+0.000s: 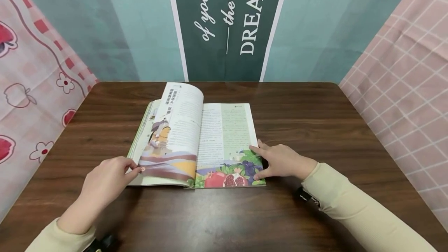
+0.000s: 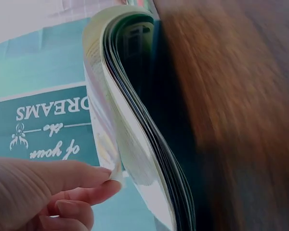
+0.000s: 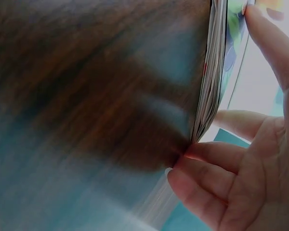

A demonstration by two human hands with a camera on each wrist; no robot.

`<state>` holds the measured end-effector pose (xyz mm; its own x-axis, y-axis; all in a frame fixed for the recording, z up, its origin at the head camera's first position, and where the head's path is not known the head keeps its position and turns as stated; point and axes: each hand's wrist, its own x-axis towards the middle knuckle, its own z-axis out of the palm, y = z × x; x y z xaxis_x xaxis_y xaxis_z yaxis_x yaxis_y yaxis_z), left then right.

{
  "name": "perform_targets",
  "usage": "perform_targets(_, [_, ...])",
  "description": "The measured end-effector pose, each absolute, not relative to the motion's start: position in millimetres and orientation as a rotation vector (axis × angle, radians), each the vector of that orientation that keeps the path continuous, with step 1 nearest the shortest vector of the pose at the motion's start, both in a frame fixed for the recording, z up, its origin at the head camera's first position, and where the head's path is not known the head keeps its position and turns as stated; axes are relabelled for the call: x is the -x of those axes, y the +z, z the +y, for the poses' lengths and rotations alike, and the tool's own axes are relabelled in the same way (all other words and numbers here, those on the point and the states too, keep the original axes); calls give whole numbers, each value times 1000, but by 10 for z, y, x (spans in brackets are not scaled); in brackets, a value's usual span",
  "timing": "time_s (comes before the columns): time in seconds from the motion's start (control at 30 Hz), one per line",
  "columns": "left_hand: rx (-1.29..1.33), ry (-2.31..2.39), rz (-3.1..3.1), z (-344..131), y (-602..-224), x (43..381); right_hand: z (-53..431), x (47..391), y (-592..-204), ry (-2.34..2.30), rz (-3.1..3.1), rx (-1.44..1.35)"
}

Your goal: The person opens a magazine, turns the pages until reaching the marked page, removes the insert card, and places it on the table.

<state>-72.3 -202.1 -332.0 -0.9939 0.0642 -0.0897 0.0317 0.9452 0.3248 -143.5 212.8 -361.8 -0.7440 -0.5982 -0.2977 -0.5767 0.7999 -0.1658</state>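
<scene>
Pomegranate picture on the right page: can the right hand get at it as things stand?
Likely yes: the right hand is at the outer edge of the right page, and nothing covers the pomegranate picture.

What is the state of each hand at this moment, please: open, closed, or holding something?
Left hand: closed, pinching a raised page.
Right hand: open, touching the right edge of the book.

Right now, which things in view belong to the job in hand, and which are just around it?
In the job:
- open book
- lifted page, pinched by the left hand
- right hand, at the book's right edge

Just around:
- table under the book
- teal cloth behind
- fruit-print cloth, left
- pink checked cloth, right
</scene>
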Motion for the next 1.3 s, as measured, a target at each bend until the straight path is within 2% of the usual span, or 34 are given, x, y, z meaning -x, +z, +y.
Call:
perform_targets(0.67, [45,352,2879,-2354,-3447,658,2075,1388,-3618,78,2706,881])
perform_targets(0.97, [26,332,2860,-2371,-3473,661,2062,1385,-3616,67,2709,843])
perform_targets(1.3, [-17,316,2874,-2351,-3472,672,2031,1432,-3672,-27,2862,931])
